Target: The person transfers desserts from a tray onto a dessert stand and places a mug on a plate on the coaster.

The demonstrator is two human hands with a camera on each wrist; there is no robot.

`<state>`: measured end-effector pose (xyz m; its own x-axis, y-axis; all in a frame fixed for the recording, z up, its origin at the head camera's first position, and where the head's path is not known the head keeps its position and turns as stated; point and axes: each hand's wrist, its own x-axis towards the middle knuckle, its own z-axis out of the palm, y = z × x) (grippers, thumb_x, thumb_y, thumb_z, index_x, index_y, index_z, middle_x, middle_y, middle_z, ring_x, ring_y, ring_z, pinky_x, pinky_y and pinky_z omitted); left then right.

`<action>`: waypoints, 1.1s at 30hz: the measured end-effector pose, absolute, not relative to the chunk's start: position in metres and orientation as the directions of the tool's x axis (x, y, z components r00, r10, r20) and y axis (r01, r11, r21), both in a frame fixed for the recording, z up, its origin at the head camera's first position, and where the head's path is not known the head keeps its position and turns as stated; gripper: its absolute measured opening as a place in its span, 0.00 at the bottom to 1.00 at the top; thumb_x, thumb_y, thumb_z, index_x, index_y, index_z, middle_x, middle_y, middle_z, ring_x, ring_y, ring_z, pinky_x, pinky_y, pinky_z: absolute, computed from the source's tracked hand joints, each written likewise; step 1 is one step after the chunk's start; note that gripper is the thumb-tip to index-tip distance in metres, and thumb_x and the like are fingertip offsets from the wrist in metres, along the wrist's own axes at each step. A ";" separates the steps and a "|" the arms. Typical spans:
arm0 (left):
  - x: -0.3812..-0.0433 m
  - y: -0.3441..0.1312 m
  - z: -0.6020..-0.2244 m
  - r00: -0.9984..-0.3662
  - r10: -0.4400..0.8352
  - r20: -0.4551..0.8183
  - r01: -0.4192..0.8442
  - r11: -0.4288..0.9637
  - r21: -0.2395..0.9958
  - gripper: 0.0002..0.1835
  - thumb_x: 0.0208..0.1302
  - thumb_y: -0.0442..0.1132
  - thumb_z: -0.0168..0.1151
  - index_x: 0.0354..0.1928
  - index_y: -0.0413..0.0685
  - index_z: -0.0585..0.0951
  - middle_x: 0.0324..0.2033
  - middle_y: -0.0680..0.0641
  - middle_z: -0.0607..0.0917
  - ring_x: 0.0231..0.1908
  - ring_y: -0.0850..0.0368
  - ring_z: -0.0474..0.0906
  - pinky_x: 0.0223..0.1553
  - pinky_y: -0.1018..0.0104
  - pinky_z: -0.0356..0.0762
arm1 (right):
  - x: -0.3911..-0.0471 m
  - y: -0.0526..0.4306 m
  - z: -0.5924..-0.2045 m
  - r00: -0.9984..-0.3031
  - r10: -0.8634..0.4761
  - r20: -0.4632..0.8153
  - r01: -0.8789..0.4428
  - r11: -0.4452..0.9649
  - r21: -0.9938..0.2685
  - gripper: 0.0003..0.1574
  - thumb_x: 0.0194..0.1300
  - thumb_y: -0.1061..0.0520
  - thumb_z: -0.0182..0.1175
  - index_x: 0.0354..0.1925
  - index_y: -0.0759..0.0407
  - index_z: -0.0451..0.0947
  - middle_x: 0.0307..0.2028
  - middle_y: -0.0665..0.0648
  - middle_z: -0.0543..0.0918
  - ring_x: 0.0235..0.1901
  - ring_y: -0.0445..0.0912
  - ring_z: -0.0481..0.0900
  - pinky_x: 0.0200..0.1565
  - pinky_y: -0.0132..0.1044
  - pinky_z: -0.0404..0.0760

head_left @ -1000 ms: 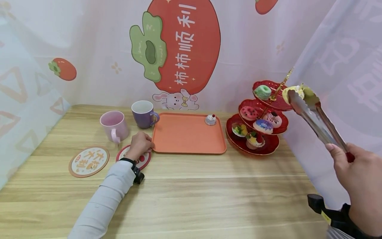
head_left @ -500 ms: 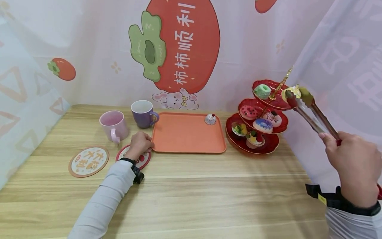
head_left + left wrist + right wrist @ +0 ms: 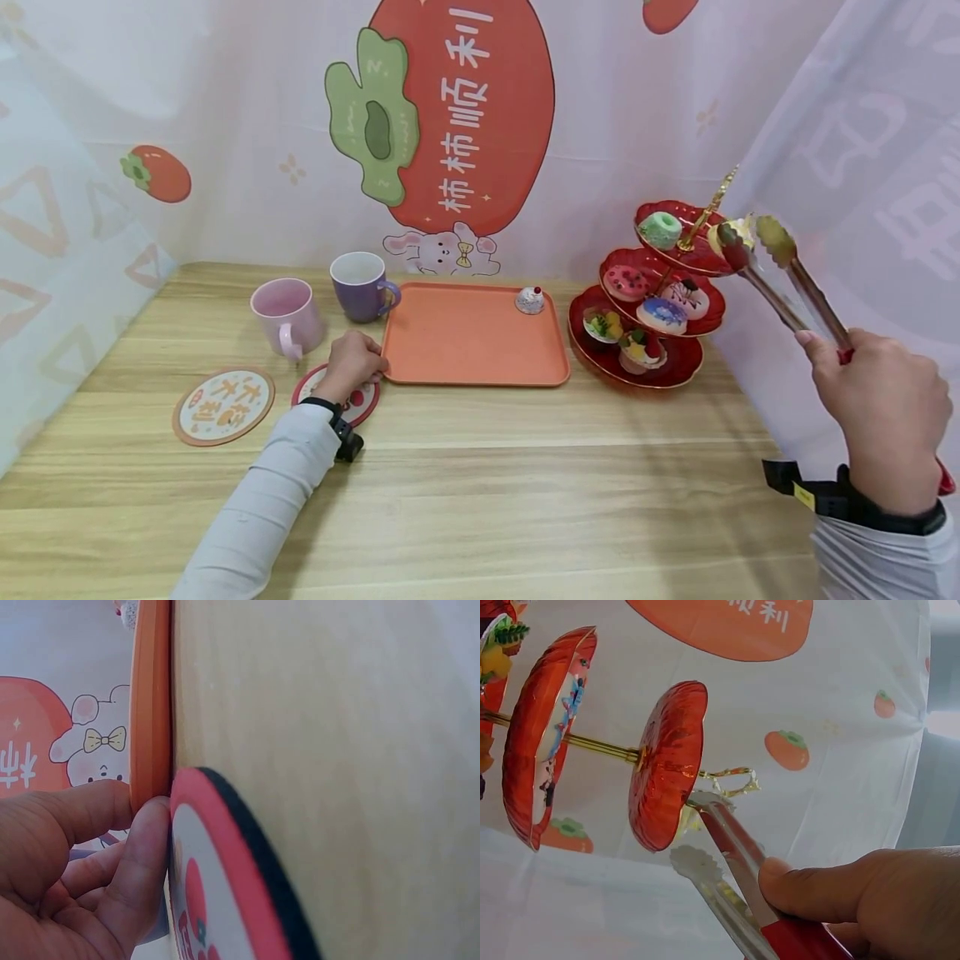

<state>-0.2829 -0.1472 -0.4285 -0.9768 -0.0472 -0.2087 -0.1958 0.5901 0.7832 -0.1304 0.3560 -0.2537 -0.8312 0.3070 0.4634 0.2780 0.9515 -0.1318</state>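
Note:
My left hand (image 3: 354, 365) pinches the near left corner of an orange tray (image 3: 472, 342) between thumb and finger. A small white cake with a red cherry (image 3: 529, 301) sits at the tray's far right. In my right hand (image 3: 881, 417) I grip metal tongs with red handles (image 3: 739, 877). Their tips stand apart by a yellow cake (image 3: 738, 232) on the top plate of a red three-tier stand (image 3: 678, 367). One tip partly covers that cake in the head view. A green ring-shaped cake (image 3: 660, 231) shares the top plate.
Behind my left hand stand a pink mug (image 3: 287, 317) and a purple mug (image 3: 360, 287). A round coaster (image 3: 225, 407) lies at the left, and a red-rimmed coaster (image 3: 360, 404) lies under my left wrist. Several cakes, such as a blue one (image 3: 662, 316), fill the lower tiers.
My right hand has moved left with the tongs, setting the yellow cake on the top plate. The tongs' tips have spread and come off it on one side. The left hand stays put.

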 end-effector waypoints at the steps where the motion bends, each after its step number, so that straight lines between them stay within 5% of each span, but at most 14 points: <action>1: -0.283 -0.147 -0.428 -0.976 -0.047 -0.211 -0.198 0.590 0.783 0.08 0.52 0.29 0.65 0.35 0.32 0.82 0.16 0.46 0.80 0.14 0.59 0.76 0.15 0.67 0.75 | -0.131 0.356 -0.254 -0.836 0.313 0.452 0.284 0.950 -0.132 0.25 0.65 0.49 0.57 0.32 0.74 0.70 0.19 0.73 0.73 0.13 0.62 0.68 0.09 0.48 0.64; 33: -0.283 -0.146 -0.430 -0.981 -0.055 -0.187 -0.184 0.582 0.792 0.10 0.50 0.28 0.65 0.37 0.31 0.81 0.16 0.46 0.80 0.13 0.59 0.77 0.14 0.66 0.75 | -0.123 0.350 -0.258 -0.830 0.318 0.458 0.267 0.948 -0.174 0.25 0.67 0.49 0.55 0.33 0.75 0.71 0.19 0.72 0.73 0.17 0.62 0.68 0.14 0.46 0.64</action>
